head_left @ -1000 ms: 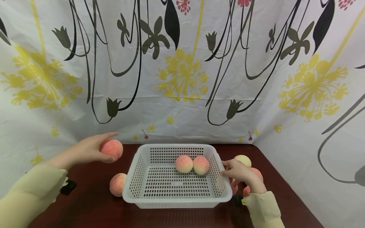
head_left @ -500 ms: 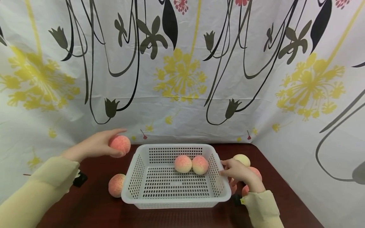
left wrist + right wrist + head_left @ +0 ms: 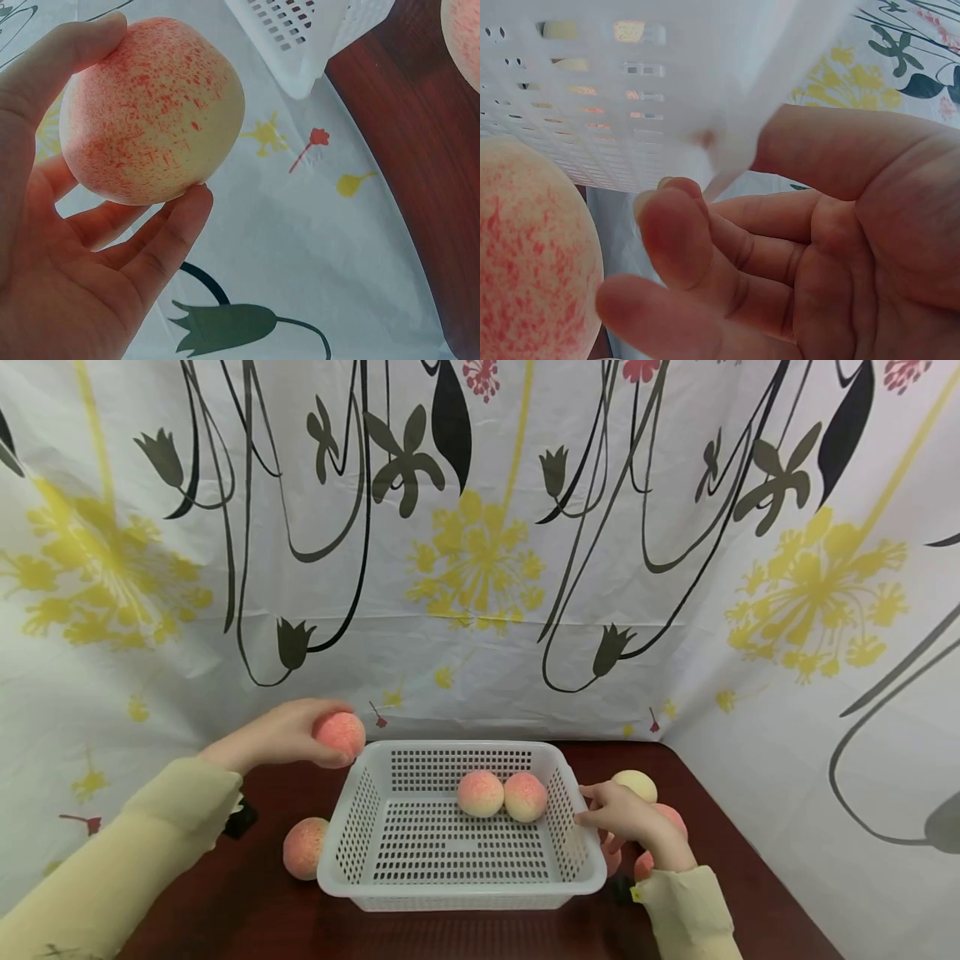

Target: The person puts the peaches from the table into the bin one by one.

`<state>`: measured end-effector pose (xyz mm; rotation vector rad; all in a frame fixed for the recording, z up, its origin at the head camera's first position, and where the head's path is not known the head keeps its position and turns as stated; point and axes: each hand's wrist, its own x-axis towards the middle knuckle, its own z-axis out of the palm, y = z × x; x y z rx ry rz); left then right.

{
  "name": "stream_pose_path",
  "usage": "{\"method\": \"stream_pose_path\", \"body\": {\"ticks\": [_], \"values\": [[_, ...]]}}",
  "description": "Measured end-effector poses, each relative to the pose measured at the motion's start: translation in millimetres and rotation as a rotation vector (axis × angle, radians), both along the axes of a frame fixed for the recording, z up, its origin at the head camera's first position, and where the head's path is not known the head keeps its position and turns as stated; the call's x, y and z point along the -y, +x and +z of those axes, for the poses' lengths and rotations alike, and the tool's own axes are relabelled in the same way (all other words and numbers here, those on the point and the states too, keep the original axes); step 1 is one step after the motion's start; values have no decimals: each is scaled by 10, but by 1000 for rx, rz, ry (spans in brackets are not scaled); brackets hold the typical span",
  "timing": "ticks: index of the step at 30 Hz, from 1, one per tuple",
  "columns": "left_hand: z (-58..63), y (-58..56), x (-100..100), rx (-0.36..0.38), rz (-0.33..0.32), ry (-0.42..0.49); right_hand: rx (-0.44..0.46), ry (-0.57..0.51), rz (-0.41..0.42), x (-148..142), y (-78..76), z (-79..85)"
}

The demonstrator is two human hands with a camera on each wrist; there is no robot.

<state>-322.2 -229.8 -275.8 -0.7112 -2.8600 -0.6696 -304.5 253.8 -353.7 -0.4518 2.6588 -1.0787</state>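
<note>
My left hand [image 3: 288, 733] grips a pink-and-cream peach [image 3: 341, 737] at the back left corner of the white perforated plastic basket [image 3: 461, 897]. In the left wrist view, thumb and fingers curl round this peach [image 3: 154, 112]. At the basket's right side, my right hand [image 3: 626, 814] pinches the rim. The right wrist view shows the thumb [image 3: 817, 146] on one side of that rim and curled fingers on the other. Inside the basket, two peaches, one [image 3: 481, 794] left and one [image 3: 526, 797] right, sit side by side toward the back right.
One peach [image 3: 305, 849] lies against the basket's left side on the dark red table [image 3: 442, 939]. To the right, a pale yellow fruit [image 3: 636, 783] and several peaches sit partly hidden behind my right hand and wrist. A flower-printed curtain [image 3: 480, 677] hangs behind.
My left hand has carried its peach rightward, from left of the basket to its back left corner. The right hand stays at the basket's rim.
</note>
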Motion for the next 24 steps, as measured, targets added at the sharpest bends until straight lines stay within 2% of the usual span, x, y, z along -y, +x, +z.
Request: {"method": "stream_pose_path", "body": {"ticks": [7, 14, 19, 24], "values": [[-58, -120, -186, 68, -76, 49, 9, -12, -3, -4, 15, -3], [-100, -217, -412, 95, -84, 4, -6, -9, 13, -1, 4, 1], [-137, -276, -561, 138, -98, 9, 9, -9, 7, 1, -3, -22], [-129, -290, -651, 155, -85, 20, 9, -4, 1, 5, -19, -6]]}}
